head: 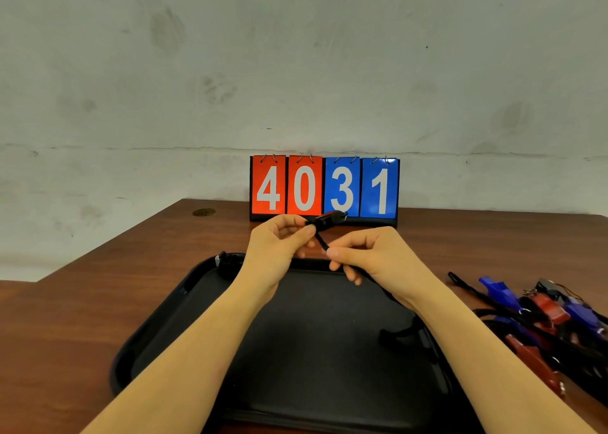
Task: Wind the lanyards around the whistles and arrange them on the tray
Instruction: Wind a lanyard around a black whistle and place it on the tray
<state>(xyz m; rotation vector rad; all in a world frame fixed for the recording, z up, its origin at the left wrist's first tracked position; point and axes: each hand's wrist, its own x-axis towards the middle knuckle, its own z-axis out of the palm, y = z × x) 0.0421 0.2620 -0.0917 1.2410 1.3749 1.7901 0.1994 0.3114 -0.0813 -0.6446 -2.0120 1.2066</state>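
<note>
My left hand (279, 239) pinches a red whistle (329, 219) with black lanyard turns round it, held above the far edge of the black tray (158, 335). My right hand (365, 252) pinches the black lanyard (320, 241) just below the whistle; the cord runs on under that hand and over the tray's right side. One wound whistle (225, 262) lies in the tray's far left corner. A pile of blue and red whistles with black lanyards (546, 315) lies on the table to the right of the tray.
A flip scoreboard (324, 188) reading 4031 stands at the back of the brown table (98, 285), against a grey wall. A round brass cap (204, 212) is set in the table at the far left.
</note>
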